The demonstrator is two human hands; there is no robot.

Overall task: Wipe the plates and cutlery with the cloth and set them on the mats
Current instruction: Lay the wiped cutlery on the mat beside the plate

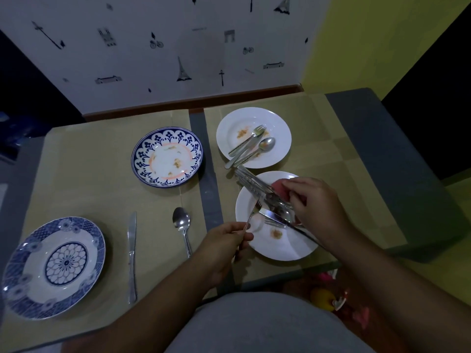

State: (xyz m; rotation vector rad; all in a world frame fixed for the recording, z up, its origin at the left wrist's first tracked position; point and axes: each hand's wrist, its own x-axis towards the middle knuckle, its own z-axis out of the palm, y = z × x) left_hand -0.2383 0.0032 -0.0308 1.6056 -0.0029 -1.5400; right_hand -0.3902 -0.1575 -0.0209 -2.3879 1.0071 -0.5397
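My left hand [224,247] pinches the handle of a fork [251,220] whose tines point up over the near white plate [280,248]. My right hand [313,202] holds a pink cloth [279,187] above that plate, close to a blurred bundle of cutlery [257,184]. A knife [285,221] lies across the plate, which has a food smear. On the left mat [89,179] sit a blue patterned plate [54,267], a knife [132,256] and a spoon [182,226].
A blue-rimmed plate [167,156] with food stains sits mid-table. A far white plate [253,137] carries a fork, knife and spoon. The right mat [339,154] lies under both white plates. A wall stands behind the table; toys lie on the floor at bottom right.
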